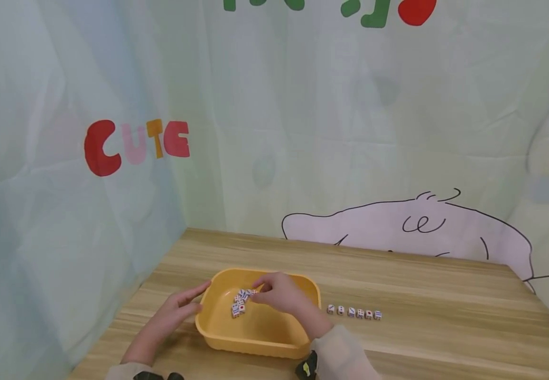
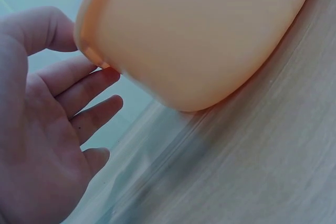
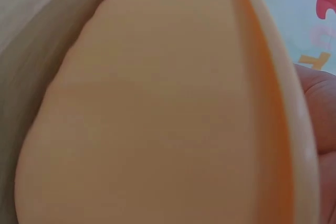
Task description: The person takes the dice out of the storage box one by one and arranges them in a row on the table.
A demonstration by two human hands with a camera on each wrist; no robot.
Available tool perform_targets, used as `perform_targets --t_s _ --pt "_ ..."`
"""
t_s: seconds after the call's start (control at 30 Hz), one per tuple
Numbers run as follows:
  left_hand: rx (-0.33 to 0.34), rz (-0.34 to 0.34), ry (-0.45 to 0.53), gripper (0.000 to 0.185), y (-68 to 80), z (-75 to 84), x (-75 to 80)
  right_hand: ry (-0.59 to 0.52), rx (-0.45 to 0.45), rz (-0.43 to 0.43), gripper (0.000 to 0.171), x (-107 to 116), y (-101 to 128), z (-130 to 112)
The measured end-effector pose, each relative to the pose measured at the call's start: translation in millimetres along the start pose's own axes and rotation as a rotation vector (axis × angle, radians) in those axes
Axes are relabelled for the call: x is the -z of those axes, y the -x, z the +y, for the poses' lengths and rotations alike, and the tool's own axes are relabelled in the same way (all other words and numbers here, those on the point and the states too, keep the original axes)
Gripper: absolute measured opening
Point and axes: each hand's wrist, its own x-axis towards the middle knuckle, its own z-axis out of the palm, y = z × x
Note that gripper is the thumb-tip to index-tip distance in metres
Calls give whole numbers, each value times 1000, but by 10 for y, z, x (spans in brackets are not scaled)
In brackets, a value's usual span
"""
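Note:
A yellow plastic tray (image 1: 260, 343) stands on the wooden table near its front edge, with a heap of small white dice (image 1: 239, 306) inside at the left. My right hand (image 1: 259, 292) reaches into the tray from the right, and its thumb and forefinger pinch a die at the top of the heap. My left hand (image 1: 198, 295) lies beside the tray with straight fingers touching its left rim. In the left wrist view, the left hand (image 2: 100, 93) is spread against the tray's outer wall (image 2: 199, 35). The right wrist view is filled by the tray's wall (image 3: 157, 119).
A row of several dice (image 1: 354, 312) lies on the table (image 1: 421, 295) just right of the tray. Printed cloth curtains (image 1: 302, 132) close in the table at the back and on the left. The table's right half holds nothing else.

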Motion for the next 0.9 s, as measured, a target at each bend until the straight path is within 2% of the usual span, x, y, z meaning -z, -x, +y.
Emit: perform_targets --t_s 0.2,0.63,0.9 --pt "-11 38 -33 54 -1 1 -23 -30 13 30 24 -113 -55 -19" --pt "-7 29 0 55 -5 -7 -25 -48 -35 36 17 -285 -141 -7" --pt "-3 29 -29 54 -7 5 -15 -22 -94 14 13 -351 -186 -3"
